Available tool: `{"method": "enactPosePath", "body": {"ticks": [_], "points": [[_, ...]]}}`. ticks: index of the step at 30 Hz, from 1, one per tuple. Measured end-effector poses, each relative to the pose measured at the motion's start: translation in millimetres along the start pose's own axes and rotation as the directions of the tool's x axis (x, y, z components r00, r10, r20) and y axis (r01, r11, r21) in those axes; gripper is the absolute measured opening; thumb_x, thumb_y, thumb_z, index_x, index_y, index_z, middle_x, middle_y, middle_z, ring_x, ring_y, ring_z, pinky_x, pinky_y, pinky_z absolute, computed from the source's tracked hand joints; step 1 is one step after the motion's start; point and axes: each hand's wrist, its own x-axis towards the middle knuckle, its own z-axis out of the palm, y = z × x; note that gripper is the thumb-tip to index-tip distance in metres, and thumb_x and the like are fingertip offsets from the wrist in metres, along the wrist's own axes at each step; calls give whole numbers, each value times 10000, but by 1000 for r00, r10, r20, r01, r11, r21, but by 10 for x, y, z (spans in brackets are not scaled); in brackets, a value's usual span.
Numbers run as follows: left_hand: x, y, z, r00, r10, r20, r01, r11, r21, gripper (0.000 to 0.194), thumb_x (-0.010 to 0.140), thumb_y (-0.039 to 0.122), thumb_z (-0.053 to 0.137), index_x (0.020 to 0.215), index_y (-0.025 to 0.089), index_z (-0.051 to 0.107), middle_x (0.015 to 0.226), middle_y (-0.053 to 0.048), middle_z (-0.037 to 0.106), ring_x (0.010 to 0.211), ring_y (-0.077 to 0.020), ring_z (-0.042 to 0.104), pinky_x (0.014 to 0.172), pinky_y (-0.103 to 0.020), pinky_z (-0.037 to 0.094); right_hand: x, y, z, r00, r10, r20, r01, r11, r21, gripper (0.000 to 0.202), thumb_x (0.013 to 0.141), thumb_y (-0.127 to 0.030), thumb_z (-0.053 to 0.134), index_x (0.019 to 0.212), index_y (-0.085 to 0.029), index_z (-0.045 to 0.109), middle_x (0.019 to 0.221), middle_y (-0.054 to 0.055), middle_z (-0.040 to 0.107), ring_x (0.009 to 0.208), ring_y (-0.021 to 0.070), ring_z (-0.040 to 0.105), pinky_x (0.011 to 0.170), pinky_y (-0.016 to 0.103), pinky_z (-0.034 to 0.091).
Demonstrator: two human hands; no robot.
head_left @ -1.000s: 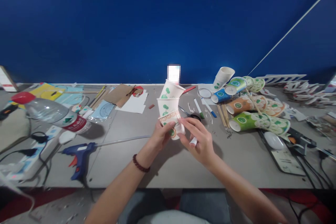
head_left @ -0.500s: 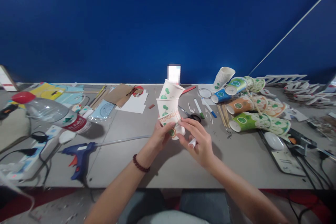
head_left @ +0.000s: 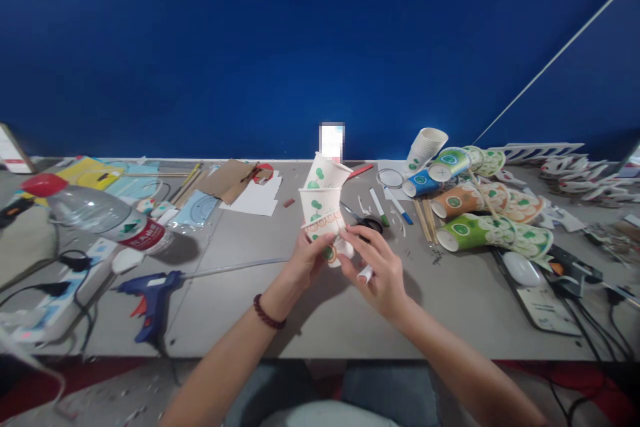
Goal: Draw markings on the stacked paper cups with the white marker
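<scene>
Several white paper cups [head_left: 320, 205] with green leaf prints are joined in a bent column in front of me. An orange scalloped pattern runs around a lower cup, with an orange ring around a green print below it. My left hand [head_left: 309, 255] is closed around the lower cups from the left. On the right, my right hand [head_left: 376, 267] is closed, with its fingertips at the lowest cup. A white marker [head_left: 366, 274] shows under its fingers; most of it, including the tip, is hidden.
Decorated cup columns in blue, orange and green [head_left: 460, 235] lie right, near a stack of plain cups [head_left: 424, 149]. Scissors [head_left: 369, 221] and markers [head_left: 400, 207] lie behind my right hand. A glue gun [head_left: 153, 293], water bottle [head_left: 95, 213] and power strip [head_left: 70, 293] are left.
The cups have shifted very slightly to the right in my hands. My right fingers and the white marker have moved a touch; everything on the table stays the same.
</scene>
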Motion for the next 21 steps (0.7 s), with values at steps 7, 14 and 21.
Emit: {"method": "enactPosePath", "body": {"ticks": [7, 14, 21], "points": [[0, -13, 2, 1000, -8, -9, 7, 1000, -22, 433, 655, 298, 849, 1025, 150, 678, 937, -62, 732, 843, -185, 687, 773, -293, 535, 38, -36, -8, 999, -21, -39, 21, 1000, -21, 306, 891, -193, 634, 1193, -226, 668, 1146, 118, 699, 911, 183, 724, 542, 206, 557], [-1, 6, 18, 1000, 2, 7, -2, 1000, -30, 396, 666, 286, 841, 1005, 143, 694, 937, -69, 733, 849, -191, 688, 786, -298, 541, 26, -37, -5, 999, -26, -31, 27, 1000, 9, 282, 909, -178, 602, 1181, -218, 664, 1163, 124, 701, 924, 181, 723, 549, 207, 555], [-12, 23, 15, 1000, 5, 17, -6, 1000, 14, 396, 675, 305, 838, 1003, 149, 681, 934, -69, 730, 860, -204, 691, 793, -313, 545, -2, 0, 11, 1000, -16, -15, 16, 999, -28, 360, 910, -189, 610, 1266, -237, 640, 1190, 116, 682, 929, 177, 722, 560, 200, 562]]}}
